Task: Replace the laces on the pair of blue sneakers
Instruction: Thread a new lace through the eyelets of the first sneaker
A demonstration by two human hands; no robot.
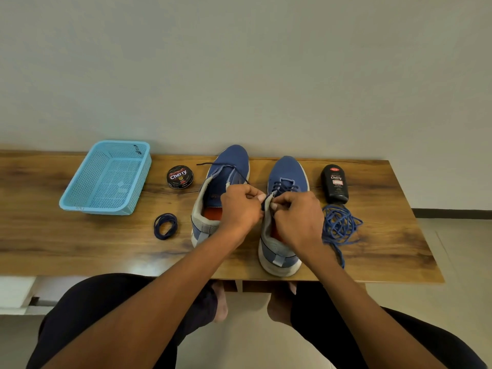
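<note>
two blue sneakers on desk (80, 249), toes at 12 o'clock. both hands meet at tongue of right sneaker (286, 179). left hand (241, 209) fingers curled, pinching dark lace (239, 175) that runs across left sneaker (229, 166). right hand (298, 219) fingers curled on the tongue edge. old laces (339, 225) heaped at 3 o'clock; coiled lace (165, 226) at 9.
</note>
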